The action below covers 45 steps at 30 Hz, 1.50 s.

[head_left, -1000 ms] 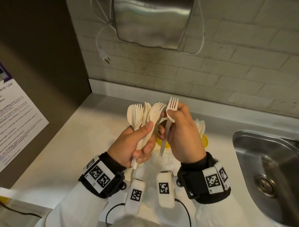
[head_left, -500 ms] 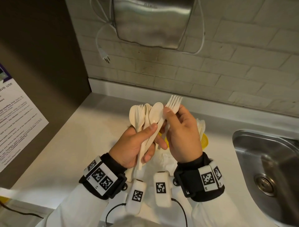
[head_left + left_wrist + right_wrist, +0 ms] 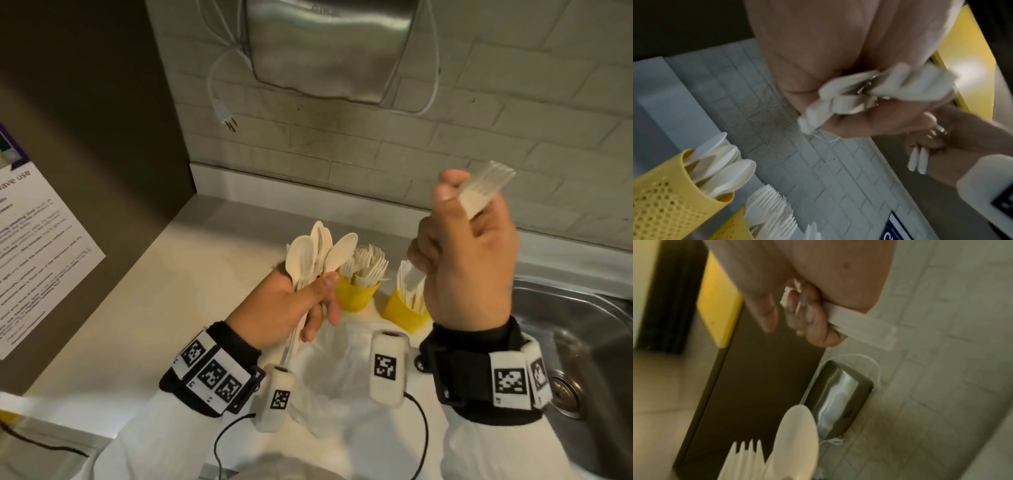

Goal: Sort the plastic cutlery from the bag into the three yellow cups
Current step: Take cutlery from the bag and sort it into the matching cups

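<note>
L hand (image 3: 291, 308) — fingers and thumb curled round a bunch of spoons (image 3: 317, 255), bowls up, handles running down through the palm. Held above the countertop (image 3: 144, 301), just left of the yellow cups. In the left-wrist view the handle ends (image 3: 838, 99) stick out of the fist, blurred.

R hand (image 3: 469, 260) raised higher, well right of the L one. Thumb and fingers pinch forks (image 3: 486, 192), tines up and to the right, motion-blurred; handles (image 3: 917, 160) poke out under the fist — two seen side by side in the left-wrist view, exact count can't tell. Right-wrist view: fingers wrapped on a flat white handle (image 3: 861, 332).

Cups: fork cup (image 3: 356, 294) w/ forks packed tines-up, just beside the L thumb. Knife cup (image 3: 400, 311) to its right, partly behind the R wrist. Third cup, perforated, w/ spoons (image 3: 659, 194), seen only from the left wrist, next to the fork cup.

White plastic bag (image 3: 335, 370) lies crumpled on the countertop below both hands, near the cups.

Also: steel sink (image 3: 589, 342) at right, metal wall dispenser (image 3: 329, 44) w/ loose white cord and plug (image 3: 226, 116), printed notice (image 3: 37, 246) on the dark panel at left.
</note>
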Available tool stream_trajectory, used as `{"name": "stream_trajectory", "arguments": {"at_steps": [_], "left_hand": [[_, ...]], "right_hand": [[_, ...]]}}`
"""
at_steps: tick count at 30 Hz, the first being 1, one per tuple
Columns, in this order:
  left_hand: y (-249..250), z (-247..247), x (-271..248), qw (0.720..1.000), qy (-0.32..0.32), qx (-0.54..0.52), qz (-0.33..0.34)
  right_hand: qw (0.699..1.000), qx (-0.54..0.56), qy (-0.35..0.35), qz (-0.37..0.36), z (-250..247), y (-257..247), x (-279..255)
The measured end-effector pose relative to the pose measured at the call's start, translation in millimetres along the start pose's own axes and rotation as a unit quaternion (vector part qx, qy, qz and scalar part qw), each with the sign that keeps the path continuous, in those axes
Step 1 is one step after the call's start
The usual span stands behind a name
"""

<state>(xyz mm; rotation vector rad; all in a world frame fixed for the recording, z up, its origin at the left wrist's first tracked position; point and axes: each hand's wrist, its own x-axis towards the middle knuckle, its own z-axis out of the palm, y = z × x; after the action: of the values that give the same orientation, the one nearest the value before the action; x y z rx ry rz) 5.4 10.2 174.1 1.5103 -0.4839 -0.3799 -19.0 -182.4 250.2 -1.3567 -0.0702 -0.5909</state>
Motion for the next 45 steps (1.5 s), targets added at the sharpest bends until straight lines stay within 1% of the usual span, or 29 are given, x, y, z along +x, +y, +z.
{"name": "stream_trajectory", "arguments": {"at_steps": [1, 2, 3, 4, 5, 6, 9, 12, 13, 14, 15, 18, 19, 20, 22, 24, 26, 27, 29, 30, 32, 36, 38, 39, 41, 43, 44, 45], "left_hand": [[1.6, 2.4, 1.4, 1.000, 0.011, 0.011, 0.001], [1.7, 4.0, 3.4, 1.000, 0.023, 0.021, -0.003], [1.3, 5.2, 5.4, 0.999, 0.033, 0.029, -0.006], [0.1, 6.1, 7.3, 0.998, 0.041, 0.036, -0.007], [-0.8, 7.1, 8.9, 0.998, 0.046, 0.043, -0.007], [-1.9, 7.9, 9.9, 0.998, 0.049, 0.050, -0.006], [-1.0, 8.9, 9.0, 0.997, 0.047, 0.053, -0.001], [5.2, 10.7, 5.5, 0.998, 0.046, 0.051, 0.004], [7.2, 11.7, 4.6, 0.998, 0.046, 0.050, 0.000], [8.4, 12.6, 3.5, 0.998, 0.046, 0.051, -0.003], [8.8, 13.3, 2.9, 0.998, 0.046, 0.052, -0.002], [9.0, 14.7, 4.0, 0.998, 0.058, 0.038, 0.004], [7.7, 14.2, 4.4, 0.997, 0.064, 0.031, 0.007], [7.1, 13.5, 4.6, 0.997, 0.068, 0.029, 0.013], [5.2, 12.0, 4.2, 0.997, 0.066, 0.039, 0.033], [4.8, 11.2, 2.9, 0.995, 0.057, 0.062, 0.060], [4.7, 11.4, 2.6, 0.992, 0.058, 0.079, 0.078], [4.5, 11.2, 2.6, 0.991, 0.057, 0.085, 0.083], [5.7, 11.0, 2.8, 0.990, 0.056, 0.095, 0.087], [6.1, 10.9, 3.1, 0.990, 0.056, 0.099, 0.086], [5.6, 10.6, 3.7, 0.991, 0.055, 0.096, 0.079], [2.2, 11.1, 4.3, 0.991, 0.055, 0.093, 0.073], [-0.7, 10.8, 5.3, 0.991, 0.061, 0.099, 0.066], [-2.7, 10.1, 6.2, 0.990, 0.066, 0.106, 0.062], [-5.1, 8.8, 7.9, 0.988, 0.073, 0.121, 0.062], [-6.0, 8.0, 8.6, 0.986, 0.081, 0.132, 0.068], [-6.0, 7.9, 8.8, 0.984, 0.087, 0.139, 0.068], [-6.1, 7.8, 9.1, 0.983, 0.092, 0.145, 0.066]], "right_hand": [[0.995, -0.087, -0.037, -0.018, 0.5, -4.8, -2.9], [0.981, -0.170, -0.085, -0.033, 2.5, -6.2, -6.5], [0.961, -0.239, -0.135, -0.041, 5.6, -4.3, -10.6], [0.941, -0.286, -0.174, -0.044, 8.5, -0.1, -15.1], [0.930, -0.313, -0.189, -0.048, 10.9, 5.6, -18.8], [0.925, -0.328, -0.185, -0.054, 13.0, 11.0, -21.5], [0.926, -0.341, -0.132, -0.097, 17.6, 20.7, -26.2], [0.941, -0.305, -0.041, -0.138, 18.4, 20.2, -24.3], [0.947, -0.289, -0.014, -0.141, 17.9, 19.1, -22.0], [0.951, -0.277, -0.003, -0.138, 16.6, 18.8, -19.8], [0.954, -0.270, -0.014, -0.130, 15.0, 19.0, -18.3], [0.949, -0.288, -0.089, -0.095, 14.3, 22.6, -20.1], [0.947, -0.293, -0.091, -0.099, 15.2, 23.5, -21.2], [0.946, -0.293, -0.078, -0.113, 15.7, 25.1, -21.4], [0.955, -0.263, -0.028, -0.134, 16.4, 28.1, -19.9], [0.979, -0.166, 0.023, -0.116, 15.1, 28.3, -15.6], [0.993, -0.037, 0.071, -0.082, 11.3, 25.1, -9.0], [0.993, 0.028, 0.096, -0.059, 9.2, 21.8, -5.6], [0.979, 0.138, 0.151, -0.003, 5.8, 16.0, 0.6], [0.969, 0.176, 0.174, 0.021, 3.2, 15.2, 3.5], [0.955, 0.215, 0.197, 0.044, -2.6, 16.4, 8.2], [0.949, 0.224, 0.210, 0.077, -8.6, 15.5, 12.8], [0.943, 0.239, 0.218, 0.072, -8.9, 10.3, 14.8], [0.942, 0.242, 0.224, 0.057, -9.2, 7.5, 15.5], [0.951, 0.215, 0.223, 0.011, -9.4, 0.4, 15.6], [0.968, 0.158, 0.191, -0.031, -6.9, -2.5, 12.6], [0.978, 0.114, 0.167, -0.053, -4.4, -1.8, 10.0], [0.987, 0.045, 0.132, -0.080, -2.0, -0.6, 6.7]]}}
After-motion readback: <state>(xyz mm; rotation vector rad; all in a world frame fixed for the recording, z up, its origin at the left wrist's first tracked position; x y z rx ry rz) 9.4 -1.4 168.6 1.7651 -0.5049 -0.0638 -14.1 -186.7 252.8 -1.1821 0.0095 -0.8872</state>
